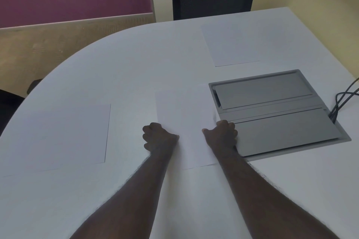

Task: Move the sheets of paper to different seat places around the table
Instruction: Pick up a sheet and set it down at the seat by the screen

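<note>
Three sheets [186, 122] on a white table [136, 68].

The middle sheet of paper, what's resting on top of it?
Both hands hold the middle sheet: left hand at its left edge, right hand at its right. Whether fingers curl underneath is hidden. Nothing else lies on it.

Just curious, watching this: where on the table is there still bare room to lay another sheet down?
Bare tabletop runs along the curved far-left edge, between the left sheet and the far sheet. The near edge on either side of the forearms is free too. It is crowded at the middle sheet, held by the left hand and right hand beside the grey cable hatch.
</note>
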